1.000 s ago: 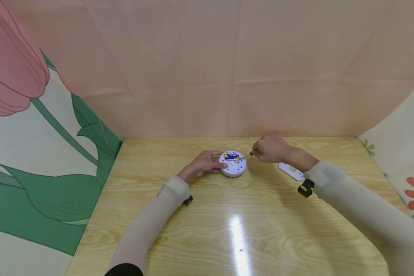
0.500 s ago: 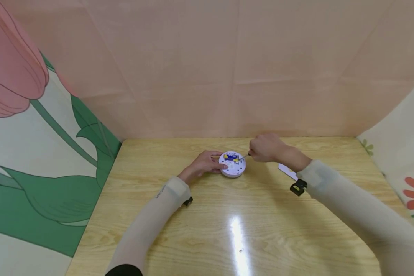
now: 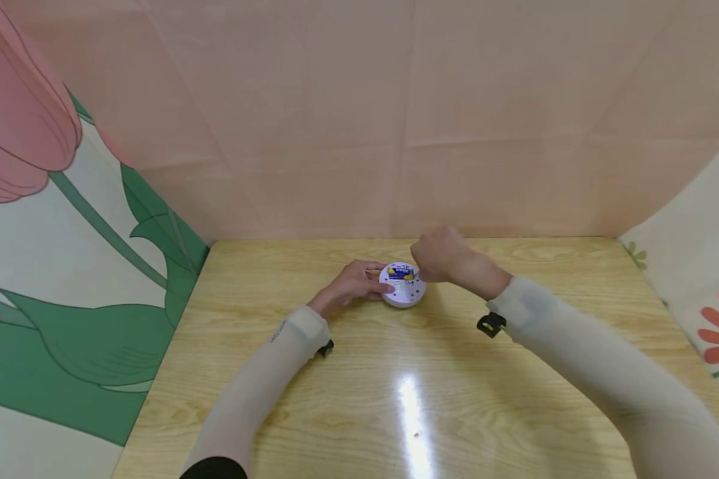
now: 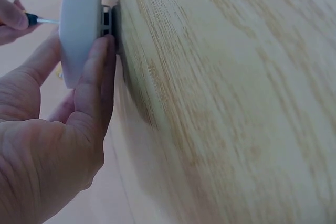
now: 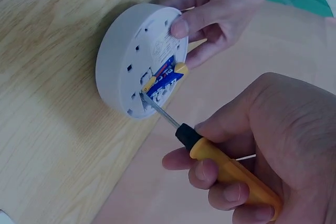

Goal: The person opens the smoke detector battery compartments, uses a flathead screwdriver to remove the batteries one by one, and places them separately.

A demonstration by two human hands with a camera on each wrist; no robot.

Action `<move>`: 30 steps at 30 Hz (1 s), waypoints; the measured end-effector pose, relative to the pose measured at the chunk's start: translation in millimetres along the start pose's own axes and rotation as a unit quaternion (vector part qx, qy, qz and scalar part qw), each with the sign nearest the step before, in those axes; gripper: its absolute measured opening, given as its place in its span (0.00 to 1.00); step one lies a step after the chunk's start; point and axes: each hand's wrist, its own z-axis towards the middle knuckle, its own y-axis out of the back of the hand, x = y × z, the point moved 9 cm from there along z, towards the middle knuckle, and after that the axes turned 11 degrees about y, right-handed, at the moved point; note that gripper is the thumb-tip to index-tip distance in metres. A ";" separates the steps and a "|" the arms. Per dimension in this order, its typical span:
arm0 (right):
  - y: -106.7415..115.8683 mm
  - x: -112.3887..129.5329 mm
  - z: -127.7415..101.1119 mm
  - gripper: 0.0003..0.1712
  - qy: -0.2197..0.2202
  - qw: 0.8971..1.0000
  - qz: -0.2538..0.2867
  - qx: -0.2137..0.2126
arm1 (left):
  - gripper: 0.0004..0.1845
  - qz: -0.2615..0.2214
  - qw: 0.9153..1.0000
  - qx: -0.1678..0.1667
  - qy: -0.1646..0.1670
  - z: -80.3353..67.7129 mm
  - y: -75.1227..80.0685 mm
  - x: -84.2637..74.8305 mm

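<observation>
A round white smoke alarm (image 5: 118,59) is held close over the wooden table, its back with the battery slot turned up. My left hand (image 3: 355,282) grips its left edge, the thumb lying on the back face and the fingers underneath. Blue and yellow batteries (image 5: 167,80) sit in the slot, one with its yellow end raised. My right hand (image 3: 442,256) holds a screwdriver (image 5: 226,174) by its yellow handle, fingers curled round it. The metal tip reaches into the slot beside the batteries. In the left wrist view, the alarm (image 4: 80,30) shows edge-on, with dark vents below it.
The wooden table (image 3: 275,412) stretches toward me, with a glare streak in front. A pink cloth backdrop (image 3: 311,133) rises behind it. A white piece (image 5: 5,217) peeks in at a corner of the right wrist view.
My right hand has moved left, closer to the alarm, with the screwdriver. Its forearm now covers the white plate that lay on the right. The left hand and alarm have barely moved.
</observation>
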 end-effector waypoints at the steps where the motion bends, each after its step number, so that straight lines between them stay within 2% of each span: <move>1: -1.0 -0.9 0.1 0.22 -0.001 1.000 0.003 0.002 | 0.34 -0.003 1.000 0.001 0.001 0.5 0.0 0.4; 7: -15.2 -18.5 -8.4 0.24 -0.007 0.997 0.078 -0.015 | 0.35 -0.007 1.000 -0.001 0.009 4.1 1.8 3.8; 12: -21.6 -28.8 -20.7 0.29 0.010 0.989 0.113 -0.096 | 0.36 -0.016 1.000 0.000 0.008 4.9 3.0 4.1; 16: -26.9 -30.2 -32.0 0.24 0.029 0.977 0.149 -0.147 | 0.36 -0.015 1.000 0.000 0.014 3.8 3.5 4.5; 21: -47.6 -37.2 -40.5 0.12 0.017 0.970 0.191 -0.152 | 0.37 -0.020 1.000 0.006 0.013 4.1 2.4 3.9; 26: -68.4 -41.6 -45.4 0.11 0.003 0.962 0.218 -0.163 | 0.37 -0.023 1.000 0.005 0.011 5.3 1.4 4.5; 30: -78.1 -42.4 -48.5 0.11 0.006 0.952 0.246 -0.182 | 0.37 -0.023 1.000 0.004 0.012 5.8 1.7 4.7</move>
